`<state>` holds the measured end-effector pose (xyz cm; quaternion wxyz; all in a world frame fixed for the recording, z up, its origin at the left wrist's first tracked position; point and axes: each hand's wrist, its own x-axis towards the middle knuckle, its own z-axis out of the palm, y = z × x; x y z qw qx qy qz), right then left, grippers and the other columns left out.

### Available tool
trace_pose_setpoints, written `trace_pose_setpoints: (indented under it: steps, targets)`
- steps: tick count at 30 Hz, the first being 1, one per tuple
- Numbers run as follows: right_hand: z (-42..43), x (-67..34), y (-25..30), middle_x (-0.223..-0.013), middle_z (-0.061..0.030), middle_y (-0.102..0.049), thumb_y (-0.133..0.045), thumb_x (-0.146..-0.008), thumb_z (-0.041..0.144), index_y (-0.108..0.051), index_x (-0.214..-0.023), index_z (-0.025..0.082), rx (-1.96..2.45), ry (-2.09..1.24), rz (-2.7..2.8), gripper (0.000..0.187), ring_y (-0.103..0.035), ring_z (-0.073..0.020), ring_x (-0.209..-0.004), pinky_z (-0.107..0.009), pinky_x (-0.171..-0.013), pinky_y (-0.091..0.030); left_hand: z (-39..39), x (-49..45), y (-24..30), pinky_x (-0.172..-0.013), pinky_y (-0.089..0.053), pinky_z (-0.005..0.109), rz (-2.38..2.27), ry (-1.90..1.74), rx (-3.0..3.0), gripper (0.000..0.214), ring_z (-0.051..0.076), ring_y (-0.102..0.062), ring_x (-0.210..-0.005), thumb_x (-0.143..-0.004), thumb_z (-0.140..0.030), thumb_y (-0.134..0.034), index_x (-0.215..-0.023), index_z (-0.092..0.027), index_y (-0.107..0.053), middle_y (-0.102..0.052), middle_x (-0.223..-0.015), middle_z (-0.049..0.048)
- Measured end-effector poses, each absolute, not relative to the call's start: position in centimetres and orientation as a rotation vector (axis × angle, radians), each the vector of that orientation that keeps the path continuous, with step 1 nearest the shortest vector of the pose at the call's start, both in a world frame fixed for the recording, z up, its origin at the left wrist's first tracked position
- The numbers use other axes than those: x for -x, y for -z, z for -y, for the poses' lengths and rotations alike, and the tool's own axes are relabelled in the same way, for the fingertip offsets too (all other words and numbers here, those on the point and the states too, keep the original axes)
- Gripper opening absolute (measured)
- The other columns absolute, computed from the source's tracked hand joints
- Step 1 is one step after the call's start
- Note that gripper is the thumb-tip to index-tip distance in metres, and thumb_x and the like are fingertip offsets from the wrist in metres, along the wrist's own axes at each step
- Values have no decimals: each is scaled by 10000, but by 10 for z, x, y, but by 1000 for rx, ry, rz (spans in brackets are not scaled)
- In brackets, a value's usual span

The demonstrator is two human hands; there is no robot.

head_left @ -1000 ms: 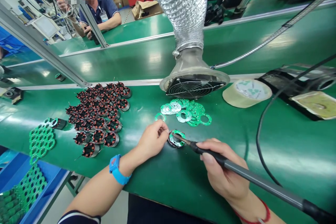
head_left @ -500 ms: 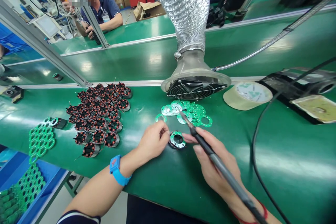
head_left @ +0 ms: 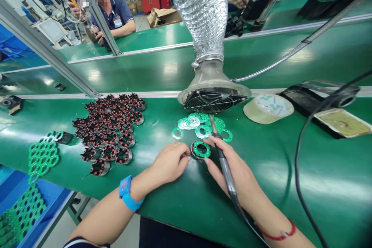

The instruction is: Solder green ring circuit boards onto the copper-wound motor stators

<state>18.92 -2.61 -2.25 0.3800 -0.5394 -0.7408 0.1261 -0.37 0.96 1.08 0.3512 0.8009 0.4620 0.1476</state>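
Observation:
A motor stator (head_left: 194, 153) with a green ring-shaped circuit board (head_left: 207, 148) on top sits on the bench between my hands. My left hand (head_left: 172, 161) is closed in a pinch at the stator's left side; whatever it may hold is hidden. In my right hand (head_left: 236, 166) is a soldering iron (head_left: 224, 166), its tip pointing up and away over the loose ring boards (head_left: 200, 121). The right thumb and fingertips are at the right edge of the stator. Many more stators (head_left: 109, 139) with orange-red windings stand grouped to the left.
A fume extractor hood (head_left: 213, 85) hangs behind the loose boards. To the right are a tape roll (head_left: 269, 109), an iron stand with a sponge tray (head_left: 343, 122) and a black cable (head_left: 298, 174). Panelled boards (head_left: 43, 155) lie left, above a blue bin (head_left: 56, 193). Co-workers sit across.
My right hand has shifted toward the stator, and the soldering iron has swung more upright. The board on top has turned from pale with glare to green. My left hand stays pinched beside it.

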Motion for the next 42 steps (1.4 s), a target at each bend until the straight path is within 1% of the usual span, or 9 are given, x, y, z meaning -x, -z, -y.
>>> trace_pose_setpoints:
  steps: [3, 6, 9, 14, 17, 24, 29, 35, 42]
  targets:
    - [27, -188, 24, -1179, -101, -630, -524, -886, 260, -369, -1337, 235, 1367, -314, 1910, 477, -627, -238, -1047, -402, -852, -535, -12, 3, -11, -672, -392, 255, -1234, -529, -2002, 113, 144, -510, -701, -838, -127, -476, -757, -182, -532, -557, -740, -1]
    - [29, -184, 24, -1154, -111, -631, -516, -897, 242, -383, -1326, 228, 1300, -305, 1975, 449, -626, -236, -1029, -400, -828, -541, -12, 3, -14, -634, -379, 234, -1246, -630, -1875, 98, 127, -493, -666, -843, -157, -487, -762, -175, -539, -539, -709, -13]
    - [30, -180, 20, -1129, -110, -632, -504, -899, 216, -381, -1335, 232, 1240, -313, 2035, 453, -627, -234, -996, -414, -819, -537, -12, 2, -14, -613, -373, 227, -1215, -623, -1773, 88, 118, -487, -646, -850, -203, -506, -787, -170, -558, -542, -695, -19]
    - [33, -177, 12, -1233, -105, -609, -497, -881, 169, -337, -1385, 252, 1121, -259, 2068, 535, -565, -253, -1127, -461, -896, -487, -12, 2, -11, -593, -368, 226, -1169, -584, -1721, 106, 117, -487, -640, -843, -242, -529, -788, -162, -571, -563, -700, -12]
    - [34, -175, 10, -1196, -83, -640, -494, -867, 117, -344, -1382, 259, 1076, -227, 2089, 555, -560, -242, -1129, -450, -896, -479, -12, 4, -11, -593, -368, 223, -1152, -582, -1706, 88, 114, -487, -637, -836, -224, -521, -807, -162, -576, -578, -724, -11]
    - [34, -174, 13, -1105, -96, -664, -499, -867, 116, -448, -1271, 231, 1115, -241, 2038, 423, -623, -230, -990, -431, -839, -498, -13, 3, -12, -610, -362, 221, -1221, -634, -1663, 95, 113, -477, -651, -851, -196, -477, -777, -167, -529, -531, -696, -25]
    - [33, -175, 8, -1000, -59, -718, -509, -879, 100, -429, -1301, 228, 1120, -262, 1950, 448, -645, -205, -911, -410, -847, -484, -15, -1, -10, -594, -345, 225, -1275, -674, -1633, 98, 111, -444, -615, -864, -200, -459, -776, -177, -496, -485, -655, -40]
    - [41, -184, 6, -848, -55, -706, -517, -898, 205, -558, -1160, 221, 1200, -296, 1699, 266, -650, -179, -702, -338, -654, -514, -16, -3, -8, -582, -316, 234, -1354, -651, -1719, 98, 112, -424, -600, -865, -205, -469, -769, -186, -471, -459, -632, -48]
    - [44, -188, 3, -730, -32, -682, -492, -905, 274, -619, -987, 208, 1103, -357, 1700, 165, -631, -155, -584, -308, -561, -504, -16, -3, -5, -591, -320, 237, -1371, -652, -1759, 94, 112, -431, -610, -863, -192, -471, -770, -188, -463, -467, -654, -46]
